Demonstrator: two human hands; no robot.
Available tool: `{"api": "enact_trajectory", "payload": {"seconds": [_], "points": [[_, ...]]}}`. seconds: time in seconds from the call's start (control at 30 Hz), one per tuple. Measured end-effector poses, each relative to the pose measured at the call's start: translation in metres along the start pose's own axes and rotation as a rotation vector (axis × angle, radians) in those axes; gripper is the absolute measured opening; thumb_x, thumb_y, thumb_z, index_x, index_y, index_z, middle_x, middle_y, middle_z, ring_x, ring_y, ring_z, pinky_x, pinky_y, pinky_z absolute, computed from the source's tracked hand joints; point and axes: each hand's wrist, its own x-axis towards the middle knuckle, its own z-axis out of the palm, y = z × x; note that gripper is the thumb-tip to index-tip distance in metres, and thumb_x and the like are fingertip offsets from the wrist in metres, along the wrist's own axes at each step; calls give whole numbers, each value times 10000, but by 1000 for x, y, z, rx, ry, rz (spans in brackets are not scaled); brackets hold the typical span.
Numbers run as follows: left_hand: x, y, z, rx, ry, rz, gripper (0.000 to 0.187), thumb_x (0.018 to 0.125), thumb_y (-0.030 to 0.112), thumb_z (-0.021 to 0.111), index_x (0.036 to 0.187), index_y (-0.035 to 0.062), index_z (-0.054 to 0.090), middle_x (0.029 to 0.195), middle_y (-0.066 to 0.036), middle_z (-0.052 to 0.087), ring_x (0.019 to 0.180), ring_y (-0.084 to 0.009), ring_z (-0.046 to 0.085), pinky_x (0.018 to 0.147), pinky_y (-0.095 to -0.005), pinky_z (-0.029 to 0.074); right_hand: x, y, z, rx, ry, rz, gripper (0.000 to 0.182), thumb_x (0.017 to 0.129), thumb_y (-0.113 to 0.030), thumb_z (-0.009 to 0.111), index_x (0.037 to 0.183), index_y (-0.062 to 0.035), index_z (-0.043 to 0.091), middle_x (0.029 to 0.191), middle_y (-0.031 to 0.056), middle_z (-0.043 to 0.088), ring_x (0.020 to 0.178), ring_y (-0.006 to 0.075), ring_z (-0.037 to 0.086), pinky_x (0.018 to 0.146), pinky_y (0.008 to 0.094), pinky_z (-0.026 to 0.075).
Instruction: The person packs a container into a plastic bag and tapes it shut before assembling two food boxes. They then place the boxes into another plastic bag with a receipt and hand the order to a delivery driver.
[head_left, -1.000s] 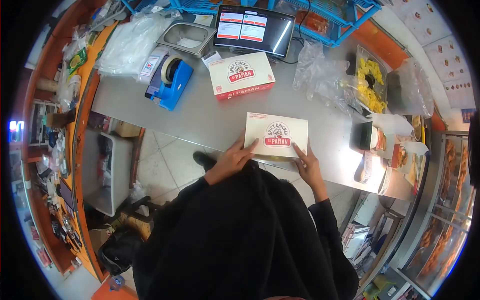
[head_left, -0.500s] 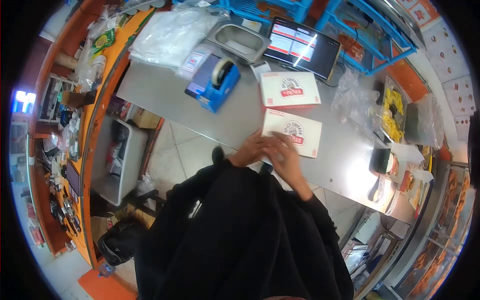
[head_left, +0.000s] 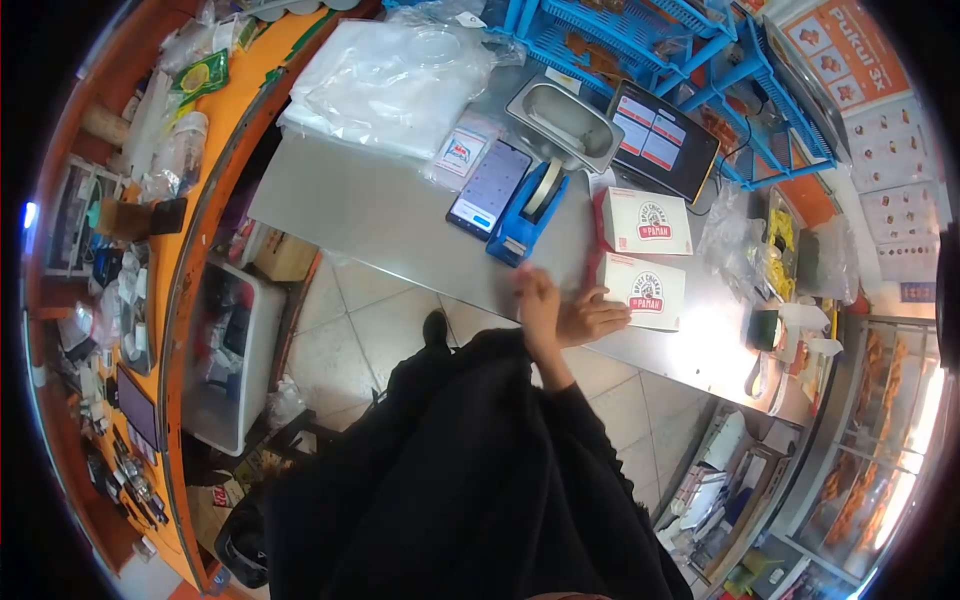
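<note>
While the forearms cross at the near edge of a stainless-steel counter [head_left: 345, 205], the left hand [head_left: 602, 318] points toward the right side of the view, its fingers loosely extended and close together. They touch the lower left corner of the nearer "Spicy Chicken Di Paman" takeaway box [head_left: 643, 292], lying against it rather than clenched around it.

The right hand [head_left: 538, 300] crosses over the left wrist and points up the view, just below the blue tape dispenser [head_left: 530, 215]. Its fingers look partly curled but are blurred, so whether it is grasping something or released cannot be told.

The nearer box lies closed on the counter, white with a red and black logo. A 2nd closed box with the same logo, the farther takeaway box [head_left: 648, 222], is just beyond it. Left of the dispenser is a smartphone [head_left: 490, 188] with its screen lit. Beyond are clear plastic bags [head_left: 385, 85], a rectangular metal pan [head_left: 565, 122], a lit tablet [head_left: 665, 140] and blue plastic baskets [head_left: 600, 52].
</note>
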Motion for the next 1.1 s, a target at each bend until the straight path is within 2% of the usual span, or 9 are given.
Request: {"api": "enact_trajectory", "payload": {"seconds": [0.23, 0.3, 0.37, 0.43, 0.47, 0.67, 0.9, 0.97, 1.1], "points": [[2, -4, 13, 10, 24, 4, 329, 753, 185, 464, 1076, 123, 484, 1094, -12, 493, 1011, -112, 448, 902, -368, 286, 11, -5, 6, -285, -224, 331, 320, 814, -208, 467, 610, 26, 542, 518, 75, 539, 474, 118, 536, 445, 233, 425], [4, -8, 23, 135, -19, 32, 329, 749, 184, 470, 1073, 125, 487, 1091, -10, 495, 1008, -111, 450, 900, -368, 288, 5, -20, -7, -527, -202, 0, 307, 806, -192, 455, 606, 23, 544, 519, 104, 549, 506, 177, 561, 482, 270, 440], [2, -18, 43, 1124, -228, 410, 329, 746, 183, 476, 1070, 126, 490, 1087, -8, 497, 1004, -110, 452, 898, -368, 290, 4, -18, -35, -663, -185, -161, 301, 802, -184, 449, 603, 22, 546, 520, 119, 555, 522, 206, 573, 501, 288, 447], [13, -5, 34, 533, -67, 132, 295, 724, 171, 511, 1016, 133, 522, 1055, 8, 517, 976, -99, 472, 878, -359, 305, 8, -2, -103, -920, 348, -434, 334, 791, -238, 463, 597, 21, 545, 511, 131, 545, 466, 216, 536, 475, 302, 407], [22, 5, 18, -1, 75, -133, 261, 703, 159, 542, 964, 139, 553, 1024, 23, 536, 950, -89, 491, 859, -351, 320, 0, -42, -121, -584, 429, 11, 356, 793, -263, 470, 605, 28, 552, 478, 96, 522, 446, 157, 502, 465, 274, 392], [28, 6, 18, 67, 201, -78, 106, 694, 162, 577, 795, 138, 600, 883, 56, 585, 898, -62, 516, 804, -308, 345, -9, 10, -195, -581, 270, 295, 300, 822, -196, 455, 668, 39, 561, 538, 97, 535, 507, 126, 495, 538, 272, 398], [33, 5, 18, 8, 166, -107, 116, 696, 145, 570, 805, 121, 600, 893, 29, 589, 899, -66, 517, 795, -298, 346, 4, 58, -213, -663, 151, -229, 174, 779, -159, 507, 713, -8, 561, 706, 113, 551, 733, 252, 489, 667, 346, 381], [34, 7, 12, 29, 144, -107, 129, 701, 137, 566, 821, 104, 599, 908, 1, 583, 899, -80, 517, 808, -290, 349, 0, 58, -212, -1122, 235, -337, 150, 735, -161, 547, 698, -18, 564, 702, 127, 540, 728, 297, 468, 658, 392, 367], [31, 7, -17, -157, 29, -67, 151, 710, 133, 557, 849, 92, 597, 933, -18, 571, 901, -110, 516, 853, -334, 349, -12, 52, -188, -761, 612, -431, 261, 723, -135, 574, 915, 6, 467, 938, 161, 411, 921, 298, 385, 803, 386, 310]]}}
